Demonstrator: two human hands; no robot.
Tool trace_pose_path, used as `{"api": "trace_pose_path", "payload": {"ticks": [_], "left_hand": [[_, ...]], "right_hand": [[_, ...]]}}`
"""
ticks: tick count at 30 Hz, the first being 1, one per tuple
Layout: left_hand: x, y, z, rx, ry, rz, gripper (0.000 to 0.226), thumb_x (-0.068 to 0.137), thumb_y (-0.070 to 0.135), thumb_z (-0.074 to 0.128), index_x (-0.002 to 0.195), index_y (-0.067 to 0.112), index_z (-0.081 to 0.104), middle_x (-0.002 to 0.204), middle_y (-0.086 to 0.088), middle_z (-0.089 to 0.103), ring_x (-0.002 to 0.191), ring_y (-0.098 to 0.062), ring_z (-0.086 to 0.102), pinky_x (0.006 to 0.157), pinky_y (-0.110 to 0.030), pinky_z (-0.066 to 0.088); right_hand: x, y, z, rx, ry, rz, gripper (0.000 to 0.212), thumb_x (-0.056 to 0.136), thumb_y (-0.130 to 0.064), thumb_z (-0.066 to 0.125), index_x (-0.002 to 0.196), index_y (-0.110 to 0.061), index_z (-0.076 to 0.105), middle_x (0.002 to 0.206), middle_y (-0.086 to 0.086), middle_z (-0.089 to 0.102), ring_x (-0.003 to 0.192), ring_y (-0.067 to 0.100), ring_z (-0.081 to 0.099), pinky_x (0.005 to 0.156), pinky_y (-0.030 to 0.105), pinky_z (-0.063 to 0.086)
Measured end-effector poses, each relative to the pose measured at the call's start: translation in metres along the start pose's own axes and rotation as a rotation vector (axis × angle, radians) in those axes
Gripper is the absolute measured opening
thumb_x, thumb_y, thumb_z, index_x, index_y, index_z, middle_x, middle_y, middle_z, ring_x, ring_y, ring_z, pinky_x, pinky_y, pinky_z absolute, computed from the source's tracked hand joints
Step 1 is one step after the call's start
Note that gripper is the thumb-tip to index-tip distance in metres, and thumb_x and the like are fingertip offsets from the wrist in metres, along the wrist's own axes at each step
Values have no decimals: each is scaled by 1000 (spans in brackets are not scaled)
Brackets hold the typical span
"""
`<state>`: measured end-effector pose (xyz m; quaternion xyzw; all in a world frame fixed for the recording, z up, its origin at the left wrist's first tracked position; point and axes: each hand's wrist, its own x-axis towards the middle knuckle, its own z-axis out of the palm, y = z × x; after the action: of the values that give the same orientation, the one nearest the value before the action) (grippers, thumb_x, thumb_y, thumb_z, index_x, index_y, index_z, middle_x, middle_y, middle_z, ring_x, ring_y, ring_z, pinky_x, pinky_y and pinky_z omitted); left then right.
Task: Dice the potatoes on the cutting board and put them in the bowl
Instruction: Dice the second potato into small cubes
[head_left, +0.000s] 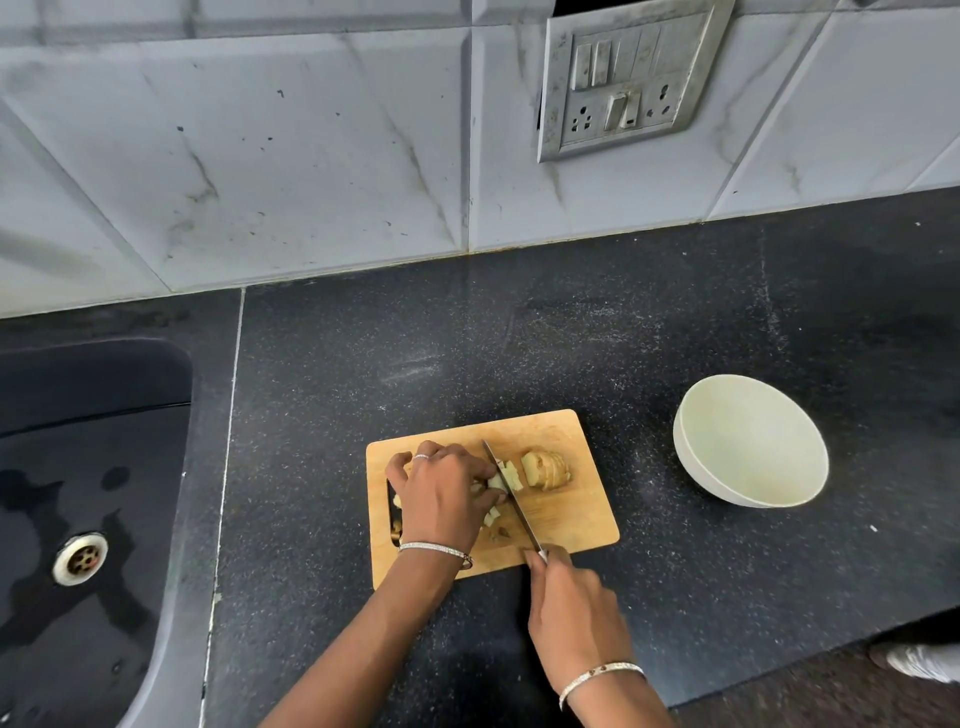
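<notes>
left hand (441, 493): fingers curled down over the potato strips (500, 480), pinning them to the cutting board (571, 519); fingertips sit just left of the blade.
right hand (571, 618): wrapped tight round the handle of the knife (513, 499); the handle is hidden inside the fist.
knife axis: the blade runs diagonally, tip at the far-left, heel at the near-right, across the strips and touching them.
potato location: all on the board. The strips are under the left fingers, the sliced half (545, 470) lies just right of the blade, and the diced bits (491, 514) lie near the left palm. More bits may sit by the board's handle slot, but they are too small to be sure.
bowl (696, 467): on the desk (675, 338), well right of the board, nothing in it. The right hand is the nearer one.
key relation: the uncut stock lies on the blade's right and the holding fingers on its left, so my guess is that feeding means sliding the strips rightward under the edge, or stepping the blade left toward the fingertips.
stage (judgement): mid-dice, transfer not started.
risk: the gap between blade and fingertips is thin, and the short strips could roll.
other: sink (93, 467) at the far left, not in play.
</notes>
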<state>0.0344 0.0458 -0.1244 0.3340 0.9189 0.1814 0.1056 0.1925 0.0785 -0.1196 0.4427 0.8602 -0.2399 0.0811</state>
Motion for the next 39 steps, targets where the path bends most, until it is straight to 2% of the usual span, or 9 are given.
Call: {"api": "trace_pose_path", "payload": {"ticks": [5,9,12,19,24,31,34,36,39], "left_hand": [[-1,-1,0,12,11,1,25,76,49,72,101,43,70,104,19,66,112,-10,44,101,-42,19],[-4,-1,0,34,16,12,33,74,52,72,105,43,68,107,19,64,113,-12,45,101,-41,18],[-5,0,-2,47,41,-1,33,75,52,72,106,42,68,108,18,64,113,-13,45,100,-40,19],[-7,4,-2,59,28,-48,18,81,43,66,98,40,71,108,17,62,111,-14,44,96,-37,24],[-6,3,-1,8,24,-79,15,80,40,70,95,38,73,106,18,64,111,-12,44,94,-37,24],[-7,3,0,-52,45,-100,11,77,37,73,89,36,74,100,21,66,110,-10,45,97,-38,23],[-5,3,0,-60,32,-113,14,76,39,74,90,37,73,101,19,66,110,-11,46,98,-38,23],[-4,3,-1,-51,24,-115,17,77,41,72,93,38,73,104,18,66,110,-12,46,99,-38,22],[-5,2,-1,-30,27,-110,20,78,44,68,97,39,72,105,16,66,110,-13,48,100,-37,23]], "right_hand": [[-19,13,-9,11,-44,8,35,99,-52,14,95,-28,40,91,-2,64,94,24,65,64,32,41],[-25,13,-19,43,-36,5,35,98,-53,11,92,-29,35,77,-5,53,89,22,65,62,32,38],[-23,8,-15,55,-2,-33,48,89,-60,1,91,-29,38,73,-6,54,79,19,65,59,32,43],[-17,6,-10,60,7,-42,37,100,-53,15,97,-28,43,83,-4,62,85,21,66,60,31,41],[-13,2,-8,-13,-22,-6,38,100,-51,17,108,-26,44,98,0,66,97,26,65,69,37,48],[-2,-7,-5,-71,-44,24,43,102,-49,18,123,-24,46,110,4,66,106,30,63,75,37,48],[-4,-1,-5,-15,-53,3,39,102,-48,21,112,-24,50,104,4,67,101,30,65,71,37,45],[-9,5,-7,24,-78,-2,34,101,-49,21,98,-26,46,96,1,66,96,27,65,65,34,40],[-24,17,-12,52,-90,2,36,100,-53,17,92,-29,41,83,-4,56,91,23,65,64,33,39]]}}
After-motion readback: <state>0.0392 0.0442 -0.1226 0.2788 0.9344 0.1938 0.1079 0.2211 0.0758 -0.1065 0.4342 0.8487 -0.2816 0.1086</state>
